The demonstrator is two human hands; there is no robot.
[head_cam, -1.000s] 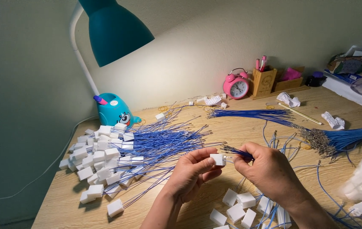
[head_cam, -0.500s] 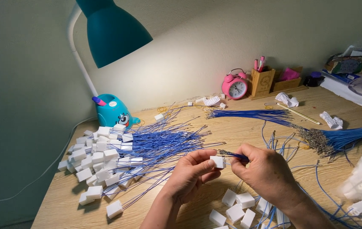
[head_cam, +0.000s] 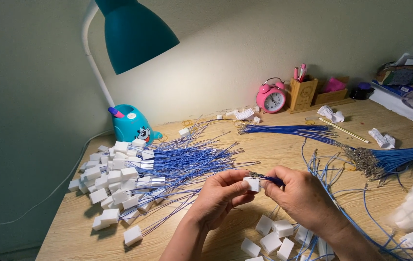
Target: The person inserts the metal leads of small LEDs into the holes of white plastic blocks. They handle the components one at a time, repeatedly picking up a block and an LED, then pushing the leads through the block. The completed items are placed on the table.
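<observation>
White plastic connector [head_cam: 252, 183] sits just below the middle of the frame, pinched between my left hand's [head_cam: 221, 198] thumb and fingertips. My right hand [head_cam: 300, 195] is closed narrowly on thin blue wires [head_cam: 270, 180] whose ends meet the connector — whether they are seated inside, I can't quite tell. At left lies a heap of finished wired connectors [head_cam: 119, 183]; loose white blocks [head_cam: 271, 239] lie at the bottom edge — under my wrists.
</observation>
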